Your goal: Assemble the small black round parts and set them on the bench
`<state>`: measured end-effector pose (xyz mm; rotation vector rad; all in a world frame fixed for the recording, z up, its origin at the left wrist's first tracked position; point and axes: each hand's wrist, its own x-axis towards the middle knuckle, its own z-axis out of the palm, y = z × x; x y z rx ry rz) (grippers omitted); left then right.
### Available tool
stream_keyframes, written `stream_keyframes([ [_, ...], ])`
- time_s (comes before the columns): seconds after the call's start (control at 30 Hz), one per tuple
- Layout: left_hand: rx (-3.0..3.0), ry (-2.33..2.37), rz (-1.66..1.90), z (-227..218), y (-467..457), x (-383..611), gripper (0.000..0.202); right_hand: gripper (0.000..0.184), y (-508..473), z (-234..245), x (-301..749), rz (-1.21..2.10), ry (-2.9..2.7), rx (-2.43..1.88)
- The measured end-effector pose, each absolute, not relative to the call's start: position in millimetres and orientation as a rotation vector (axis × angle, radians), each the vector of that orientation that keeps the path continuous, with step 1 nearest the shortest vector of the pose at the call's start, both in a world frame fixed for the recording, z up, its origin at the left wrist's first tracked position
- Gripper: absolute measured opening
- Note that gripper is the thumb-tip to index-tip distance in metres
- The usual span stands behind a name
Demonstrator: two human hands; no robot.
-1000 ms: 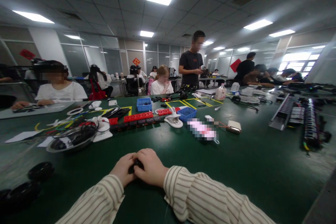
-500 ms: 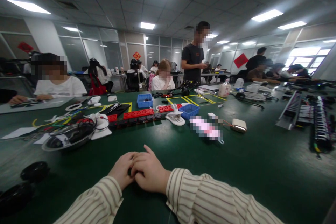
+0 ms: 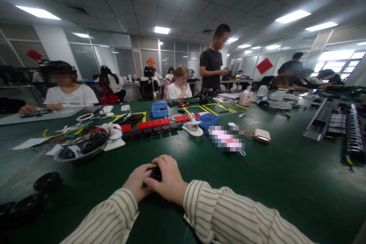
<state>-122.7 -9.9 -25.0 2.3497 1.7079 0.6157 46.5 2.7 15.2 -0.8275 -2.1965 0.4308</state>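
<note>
Above the green table in front of me, my left hand (image 3: 139, 181) and my right hand (image 3: 169, 180) meet around a small black part (image 3: 156, 174). Its outline is mostly covered by my fingers, so its exact kind cannot be made out. My left fingers are closed on its left side, while my right fingers and thumb curl over it from the right. To the left of my hands lie a round black ring-like piece (image 3: 48, 182) and several similar black pieces (image 3: 28, 207) near the table's edge.
Beyond my hands lie a red and black strip of modules (image 3: 153, 123), a white clip (image 3: 193, 126), a blue bin (image 3: 208, 121) and a clear bowl with black parts (image 3: 82, 148). A power bank (image 3: 262, 136) is on the right. A co-worker (image 3: 68, 91) sits across at the left.
My right hand has lifted and curled its fingers, so the black part between my hands now shows. The view has shifted slightly, moving the scene a little rightward.
</note>
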Motion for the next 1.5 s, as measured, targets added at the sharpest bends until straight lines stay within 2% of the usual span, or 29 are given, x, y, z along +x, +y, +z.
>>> stream_keyframes([
  [0.13, 2.346, 1.715, 0.644, -26, -10, -123, 0.048, 0.020, 5, 14, 46, 0.374, -2.244, -0.810],
  [0.3, 2.362, 1.719, 0.664, -28, -10, -124, 0.045, 0.012, 4, 17, 48, 0.351, -2.344, -0.595],
  [0.5, 2.395, 1.713, 0.699, -29, -10, -123, 0.046, 0.019, -5, 23, 52, 0.383, -2.391, -0.413],
  [0.77, 2.375, 1.709, 0.635, -26, -10, -123, 0.048, 0.043, -1, 20, 50, 0.374, -2.162, -0.768],
  [1.03, 2.372, 1.742, 0.644, -31, -9, -125, 0.047, 0.015, 3, 16, 47, 0.339, -2.276, -0.769],
  [1.27, 2.425, 1.722, 0.632, -29, -10, -123, 0.045, 0.013, 3, 15, 48, 0.351, -2.450, -0.430],
  [1.5, 2.402, 1.750, 0.672, -26, -12, -121, 0.045, 0.019, -5, 24, 52, 0.367, -2.350, -0.432],
])
